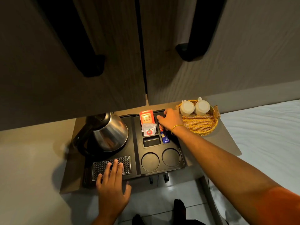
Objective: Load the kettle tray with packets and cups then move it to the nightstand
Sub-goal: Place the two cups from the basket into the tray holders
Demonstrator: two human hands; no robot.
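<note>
Packets partly loaded: right hand (170, 120), fingers curled on a packet (159, 125) in kettle tray (138, 159) slots, center frame. Left hand (112, 181) flat, fingers spread, on tray's grille. Cups (194, 108) wait in basket (201, 125), upper right; tray not moved yet.

View: there is one camera, sitting on the person's head.
Facing: it is looking forward and steeply down, over a black tray (181, 161) on a low table (227, 143).
Nearness: it is staying close, within arm's reach; both arms are reaching in from the bottom edge.
Middle: the tray is sitting just below the middle.
Top: tall cupboard doors (113, 54) are filling the top half.
Edges: the wide lens is bending them.
Shared part: none, only one view.
</note>
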